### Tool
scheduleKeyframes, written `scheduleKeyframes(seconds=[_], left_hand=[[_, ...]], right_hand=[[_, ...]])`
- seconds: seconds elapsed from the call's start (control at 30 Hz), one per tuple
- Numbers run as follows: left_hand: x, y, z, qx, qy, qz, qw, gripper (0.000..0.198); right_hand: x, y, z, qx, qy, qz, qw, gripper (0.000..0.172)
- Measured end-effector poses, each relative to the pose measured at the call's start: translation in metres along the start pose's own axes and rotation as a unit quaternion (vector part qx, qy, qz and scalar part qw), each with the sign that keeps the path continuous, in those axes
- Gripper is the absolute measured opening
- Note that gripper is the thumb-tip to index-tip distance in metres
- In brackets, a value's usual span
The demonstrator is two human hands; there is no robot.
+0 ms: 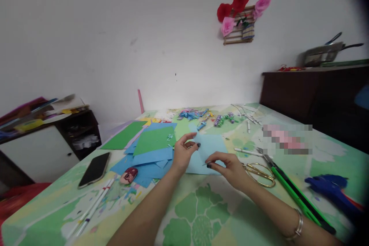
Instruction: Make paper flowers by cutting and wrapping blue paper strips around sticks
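Observation:
A light blue sheet of paper (213,144) lies between my hands, partly over another pale blue sheet (194,167). My left hand (186,152) holds its left edge, the thumb and index finger curled around it. My right hand (227,165) pinches near the sheet's lower edge, where a thin pale sliver shows at the fingertips; whether it is a rolled edge or a separate piece I cannot tell. Gold-handled scissors (259,175) lie just beyond my right wrist, next to a green utility knife (296,196). Left of my left hand is a stack of green and blue paper (154,140).
A phone (95,169), a dark red patterned mouse-shaped item (128,175), white pens (95,205) and paper scraps (127,196) lie on the left. Curled paper pieces (190,114) lie at the back. A blue tool (331,190) sits far right. A wall stands behind the table.

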State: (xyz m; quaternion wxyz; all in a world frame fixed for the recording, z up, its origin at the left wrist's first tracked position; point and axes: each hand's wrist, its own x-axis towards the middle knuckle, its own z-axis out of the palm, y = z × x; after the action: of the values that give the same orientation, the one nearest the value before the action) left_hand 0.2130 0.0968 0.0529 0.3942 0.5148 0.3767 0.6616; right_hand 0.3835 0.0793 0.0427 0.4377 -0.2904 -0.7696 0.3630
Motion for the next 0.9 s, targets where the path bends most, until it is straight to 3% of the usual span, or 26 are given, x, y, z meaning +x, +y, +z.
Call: scheduleKeyframes(seconds=[0.1, 0.27, 0.43, 0.77, 0.9], left_hand=[[0.000, 0.000, 0.001, -0.010, -0.001, 0.019, 1.000, 0.036], [-0.008, -0.002, 0.005, 0.024, -0.059, 0.006, 0.998, 0.021], [-0.016, -0.002, 0.010, 0.039, -0.104, -0.014, 0.994, 0.023], [-0.017, -0.004, 0.015, 0.031, -0.073, -0.027, 0.997, 0.020], [-0.018, -0.004, 0.015, 0.022, -0.073, -0.018, 0.997, 0.027]], right_hand=[[0.003, 0.002, -0.001, 0.062, 0.018, 0.021, 0.998, 0.016], [0.007, 0.006, -0.001, 0.150, 0.100, 0.073, 0.981, 0.017], [0.009, 0.007, -0.005, 0.180, 0.132, 0.101, 0.970, 0.021], [0.010, 0.012, -0.005, 0.192, 0.125, 0.101, 0.968, 0.023], [0.011, 0.015, -0.004, 0.189, 0.136, 0.107, 0.967, 0.026]])
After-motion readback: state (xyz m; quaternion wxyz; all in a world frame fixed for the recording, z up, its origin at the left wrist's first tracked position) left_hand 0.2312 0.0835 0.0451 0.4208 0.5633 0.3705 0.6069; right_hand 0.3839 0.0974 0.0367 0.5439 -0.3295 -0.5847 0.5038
